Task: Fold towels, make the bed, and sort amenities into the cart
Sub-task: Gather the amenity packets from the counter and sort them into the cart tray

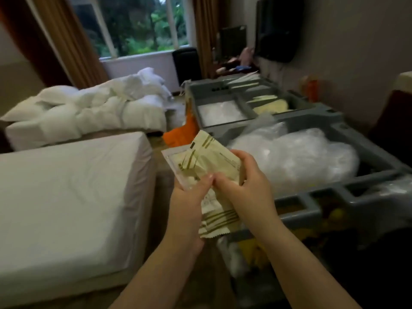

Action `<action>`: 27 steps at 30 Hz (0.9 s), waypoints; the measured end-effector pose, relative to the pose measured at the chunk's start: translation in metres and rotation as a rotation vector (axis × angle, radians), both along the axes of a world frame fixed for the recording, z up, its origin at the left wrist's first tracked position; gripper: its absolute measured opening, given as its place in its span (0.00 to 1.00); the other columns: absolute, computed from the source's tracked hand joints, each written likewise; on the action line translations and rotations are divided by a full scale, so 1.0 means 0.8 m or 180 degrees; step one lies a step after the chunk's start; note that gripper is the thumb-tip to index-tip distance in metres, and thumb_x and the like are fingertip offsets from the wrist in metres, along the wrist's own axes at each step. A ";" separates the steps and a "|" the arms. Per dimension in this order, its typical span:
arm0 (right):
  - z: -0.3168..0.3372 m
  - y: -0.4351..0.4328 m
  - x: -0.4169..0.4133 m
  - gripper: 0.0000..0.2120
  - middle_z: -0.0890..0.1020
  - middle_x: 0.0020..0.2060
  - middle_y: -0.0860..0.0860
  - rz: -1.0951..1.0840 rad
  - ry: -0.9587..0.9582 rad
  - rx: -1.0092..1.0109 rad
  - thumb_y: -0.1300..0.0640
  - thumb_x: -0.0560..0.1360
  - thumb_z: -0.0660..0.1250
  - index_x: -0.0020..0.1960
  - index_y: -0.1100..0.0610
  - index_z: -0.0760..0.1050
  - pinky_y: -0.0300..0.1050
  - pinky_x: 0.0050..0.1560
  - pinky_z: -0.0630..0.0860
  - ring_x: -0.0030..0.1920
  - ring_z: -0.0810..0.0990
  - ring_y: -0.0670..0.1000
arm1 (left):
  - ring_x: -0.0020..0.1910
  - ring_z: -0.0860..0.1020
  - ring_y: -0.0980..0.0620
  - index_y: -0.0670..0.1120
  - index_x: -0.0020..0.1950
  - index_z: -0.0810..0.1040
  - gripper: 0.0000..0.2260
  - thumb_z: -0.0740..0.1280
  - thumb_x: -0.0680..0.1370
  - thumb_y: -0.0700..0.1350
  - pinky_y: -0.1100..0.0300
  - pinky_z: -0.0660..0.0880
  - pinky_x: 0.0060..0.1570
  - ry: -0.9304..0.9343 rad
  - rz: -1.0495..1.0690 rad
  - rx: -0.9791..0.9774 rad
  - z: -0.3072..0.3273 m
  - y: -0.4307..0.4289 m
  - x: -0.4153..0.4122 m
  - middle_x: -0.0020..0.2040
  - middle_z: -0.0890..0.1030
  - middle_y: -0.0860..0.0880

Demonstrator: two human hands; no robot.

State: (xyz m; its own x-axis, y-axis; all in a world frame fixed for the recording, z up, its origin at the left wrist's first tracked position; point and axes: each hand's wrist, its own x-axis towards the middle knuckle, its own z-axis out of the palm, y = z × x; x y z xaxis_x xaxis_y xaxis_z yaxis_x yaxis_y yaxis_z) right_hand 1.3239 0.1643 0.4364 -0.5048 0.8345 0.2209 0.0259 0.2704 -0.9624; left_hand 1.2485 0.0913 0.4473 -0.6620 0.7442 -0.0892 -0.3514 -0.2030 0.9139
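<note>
At the left, a near bed [66,197] lies under a smooth white sheet; behind it, a far bed [89,112] carries a rumpled duvet [107,101] and a pillow [53,93]. In the middle, the left hand [189,204] has its grip closed on a stack of cream packets [207,166], thumb on top. The right hand [247,181] pinches the same packets from the right side. Just right of the hands stands the grey cart [334,126], its big compartment full of clear bags [296,161], its far bins holding white and cream packs.
</note>
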 end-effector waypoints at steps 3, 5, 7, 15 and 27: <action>-0.006 -0.033 -0.066 0.15 0.78 0.45 0.35 0.0254 0.0013 -0.0035 0.47 0.71 0.71 0.50 0.32 0.68 0.34 0.40 0.79 0.45 0.78 0.36 | 0.46 0.84 0.44 0.47 0.63 0.75 0.17 0.67 0.74 0.40 0.50 0.82 0.39 0.0024 0.0153 -0.0112 -0.002 -0.047 -0.069 0.49 0.85 0.45; -0.006 -0.040 -0.100 0.15 0.76 0.49 0.37 0.0361 -0.0038 0.0072 0.46 0.71 0.71 0.51 0.33 0.68 0.37 0.43 0.79 0.48 0.78 0.39 | 0.46 0.84 0.43 0.47 0.61 0.75 0.15 0.67 0.75 0.39 0.46 0.81 0.43 0.0103 0.0198 -0.0206 -0.004 -0.061 -0.106 0.49 0.85 0.45; -0.005 -0.037 -0.129 0.14 0.73 0.51 0.36 0.0374 -0.0185 0.0220 0.45 0.70 0.71 0.50 0.34 0.68 0.45 0.49 0.79 0.52 0.76 0.42 | 0.47 0.83 0.42 0.47 0.60 0.76 0.14 0.67 0.75 0.38 0.43 0.80 0.47 0.0153 0.0177 -0.0252 -0.012 -0.060 -0.139 0.49 0.84 0.45; -0.012 0.045 -0.291 0.07 0.79 0.42 0.47 0.0256 -0.0309 0.0410 0.45 0.71 0.70 0.42 0.48 0.76 0.50 0.44 0.79 0.42 0.78 0.47 | 0.47 0.83 0.41 0.47 0.59 0.76 0.14 0.67 0.74 0.37 0.42 0.79 0.49 0.0080 0.0263 -0.0295 -0.041 0.013 -0.282 0.49 0.84 0.43; 0.012 0.211 -0.581 0.02 0.80 0.39 0.43 0.0663 0.0199 -0.0437 0.51 0.77 0.65 0.46 0.48 0.75 0.37 0.39 0.78 0.38 0.79 0.39 | 0.48 0.83 0.44 0.45 0.63 0.74 0.27 0.71 0.64 0.43 0.44 0.80 0.47 0.0210 0.0803 -0.0419 -0.023 0.144 -0.565 0.53 0.83 0.44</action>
State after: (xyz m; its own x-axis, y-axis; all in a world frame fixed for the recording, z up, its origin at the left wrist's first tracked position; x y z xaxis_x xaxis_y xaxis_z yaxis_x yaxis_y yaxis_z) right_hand 0.8588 0.3335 0.4461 -0.6578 0.7383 0.1488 -0.0775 0.1302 -0.9885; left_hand 0.7967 0.2062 0.4291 -0.8323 0.5402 -0.1247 -0.2438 -0.1545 0.9574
